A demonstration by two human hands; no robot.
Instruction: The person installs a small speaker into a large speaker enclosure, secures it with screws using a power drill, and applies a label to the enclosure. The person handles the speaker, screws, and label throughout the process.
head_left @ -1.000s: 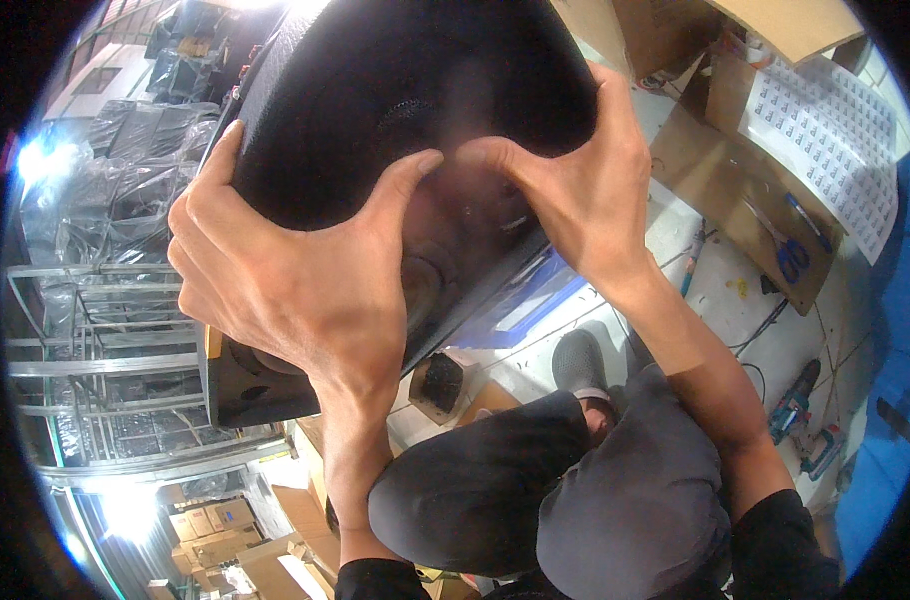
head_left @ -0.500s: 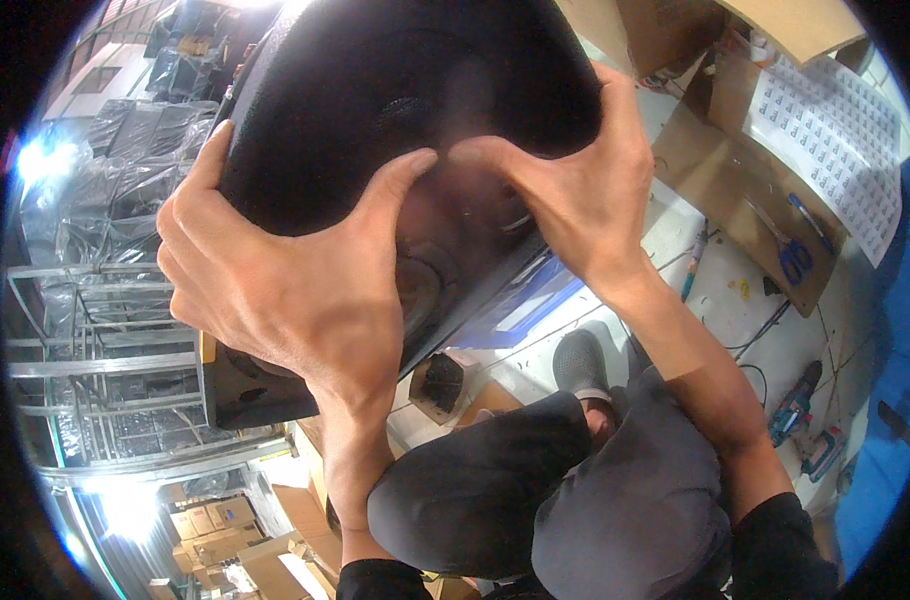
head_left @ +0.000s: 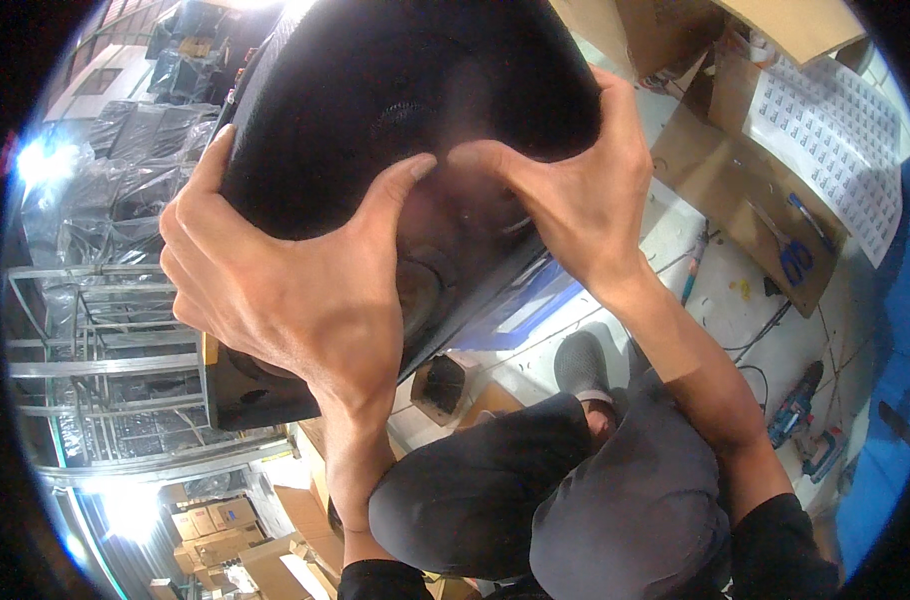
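In the head view, the black cover (head_left: 415, 75) is beyond the person's knees (head_left: 630, 480), over the speaker box (head_left: 265, 395); contact between them is unclear. The left hand (head_left: 300, 285) and right hand (head_left: 590, 195) hold its opposite sides in a wide grip, thumbs nearly meeting. It looks stiff, fairly light and slightly rough; its mesh might dent, so the side rims seem the best hold.

From the person's head, a fisheye view faces down: black cabinet (head_left: 405, 105) near, tiled floor (head_left: 520, 376) farther off.
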